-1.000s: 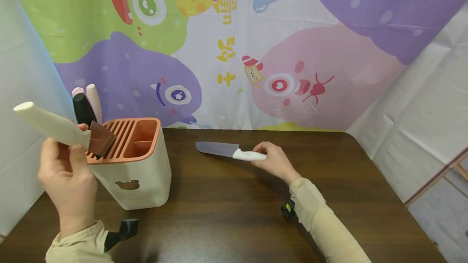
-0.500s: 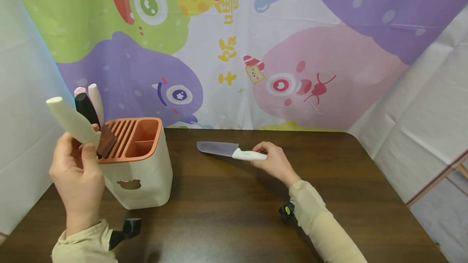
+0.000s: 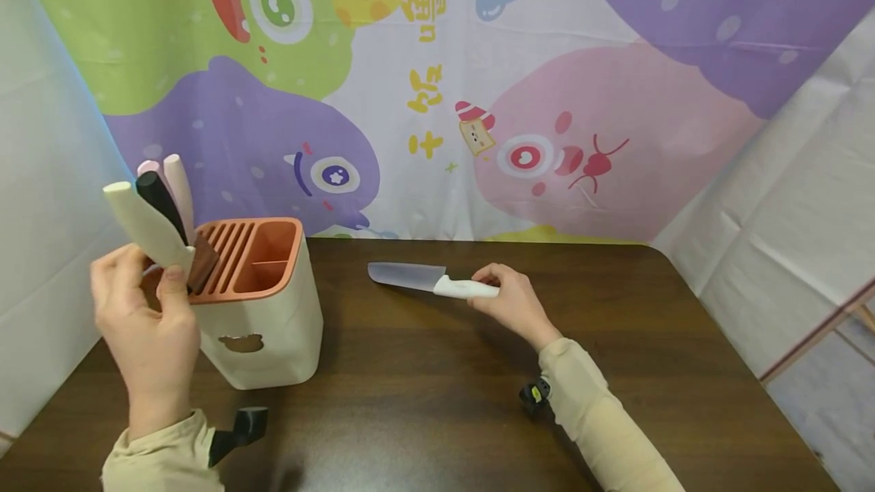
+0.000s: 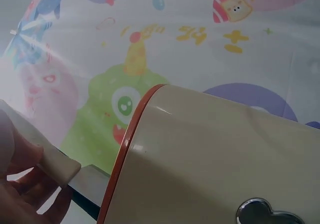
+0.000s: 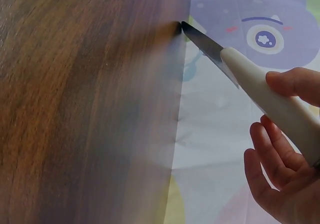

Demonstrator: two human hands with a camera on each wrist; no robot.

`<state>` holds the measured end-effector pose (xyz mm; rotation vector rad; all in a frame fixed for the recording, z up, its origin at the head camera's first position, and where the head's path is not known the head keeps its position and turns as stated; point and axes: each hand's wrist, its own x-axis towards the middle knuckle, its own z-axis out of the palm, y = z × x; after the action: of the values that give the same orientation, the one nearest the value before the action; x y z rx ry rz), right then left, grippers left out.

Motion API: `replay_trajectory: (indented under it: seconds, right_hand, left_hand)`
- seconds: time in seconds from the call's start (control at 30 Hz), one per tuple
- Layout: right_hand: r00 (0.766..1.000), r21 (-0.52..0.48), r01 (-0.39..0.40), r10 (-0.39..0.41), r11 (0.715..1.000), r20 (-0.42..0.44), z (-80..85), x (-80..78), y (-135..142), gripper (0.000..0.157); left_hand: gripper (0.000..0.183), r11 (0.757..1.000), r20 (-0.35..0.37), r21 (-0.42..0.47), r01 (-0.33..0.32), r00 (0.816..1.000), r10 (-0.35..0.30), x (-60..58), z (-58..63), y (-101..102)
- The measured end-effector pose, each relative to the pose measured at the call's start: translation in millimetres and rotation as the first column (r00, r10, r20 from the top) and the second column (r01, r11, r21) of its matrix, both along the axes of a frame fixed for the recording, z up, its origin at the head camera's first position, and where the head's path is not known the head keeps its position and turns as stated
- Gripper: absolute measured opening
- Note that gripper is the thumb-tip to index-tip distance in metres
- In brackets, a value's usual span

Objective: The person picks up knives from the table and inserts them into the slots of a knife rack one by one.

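My left hand [image 3: 146,325] pinches the cream handle of a kitchen knife [image 3: 146,225]. Part of that knife's blade shows above the slotted side of the knife block [image 3: 276,344]; the rest is hidden inside. In the left wrist view, the handle [image 4: 57,161] lies between thumb and fingers, close to the block's orange rim [image 4: 125,144]. At mid table, my right hand [image 3: 516,304] pinches the end of a second knife's white handle [image 3: 454,288]. Its broad blade [image 3: 406,275] points left, low over the table. The right wrist view has its tip [image 5: 187,28] close to the tabletop.
A black handle [image 3: 160,200] and pinkish handles [image 3: 178,184] rise from the block's rear slots. Two open compartments [image 3: 270,249] take up its right side. The dark wooden table [image 3: 410,401] ends at a cartoon-printed cloth [image 3: 437,196].
My left hand has moved right and its knife has tipped more upright, its handle now closer to the black one. The right hand and its knife have hardly moved.
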<state>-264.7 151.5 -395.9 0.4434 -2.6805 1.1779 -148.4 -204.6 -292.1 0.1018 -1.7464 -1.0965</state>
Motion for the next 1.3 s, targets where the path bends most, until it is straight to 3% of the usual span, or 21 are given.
replay_trajectory:
  seconds: [0.33, 0.67, 1.3]
  right_hand:
    - [1.0, 0.001, 0.004, -0.004, 1.0, -0.003, 0.3, 2.7, -0.9, 0.029]
    - [1.0, -0.007, 0.026, -0.026, 1.0, 0.005, -0.2, 4.1, -1.8, 0.029]
    - [0.999, -0.024, 0.04, -0.04, 0.999, 0.006, 1.6, 6.8, -3.4, 0.03]
  left_hand:
    - [0.026, 0.997, 0.077, -0.042, -0.061, 0.995, 0.064, 0.2, -1.3, 0.9]
    - [0.028, 0.997, 0.172, -0.033, -0.072, 0.982, 0.077, 1.5, -1.5, 4.1]
    - [0.031, 0.995, 0.248, -0.027, -0.094, 0.964, 0.097, -2.3, -5.2, 3.9]
